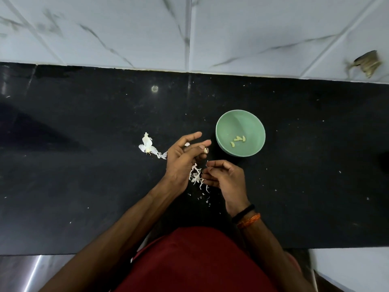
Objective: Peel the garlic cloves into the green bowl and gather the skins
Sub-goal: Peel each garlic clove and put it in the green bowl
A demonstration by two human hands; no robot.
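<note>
Hands (183,159) just left of green bowl (240,133).

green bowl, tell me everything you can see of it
The green bowl is a small round bowl, pale mint green with a smooth matte look, possibly plastic or ceramic. It stands upright on the black countertop, just beyond and to the right of the person's hands, neither of which touches it. Inside, near the bottom, lie a few small pale yellow peeled garlic cloves; the rest of its inside is bare. No skins show inside it.
</note>
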